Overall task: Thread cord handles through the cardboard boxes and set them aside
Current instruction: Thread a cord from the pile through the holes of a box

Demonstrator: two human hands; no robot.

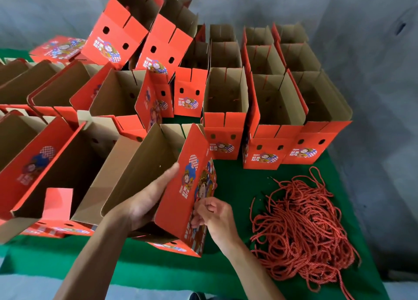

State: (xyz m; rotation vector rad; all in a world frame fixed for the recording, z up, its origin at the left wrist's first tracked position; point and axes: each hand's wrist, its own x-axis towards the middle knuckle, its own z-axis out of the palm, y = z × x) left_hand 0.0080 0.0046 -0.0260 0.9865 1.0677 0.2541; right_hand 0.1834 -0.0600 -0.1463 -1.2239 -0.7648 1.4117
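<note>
An open red cardboard box (181,211) with a printed cartoon figure lies tilted in front of me, its brown inside facing up left. My left hand (147,200) reaches inside it, fingers straight and pressing the inner side wall. Outside the same wall, my right hand (212,216) pinches a red cord (207,182) that loops over the printed face. A pile of red twisted cords (300,229) lies on the green table (235,177) to the right.
Rows of upright open red boxes (271,118) stand at the back right. More boxes (52,159) lie tipped and stacked at the left and back centre. A grey wall rises behind, and the table's front edge runs below my arms.
</note>
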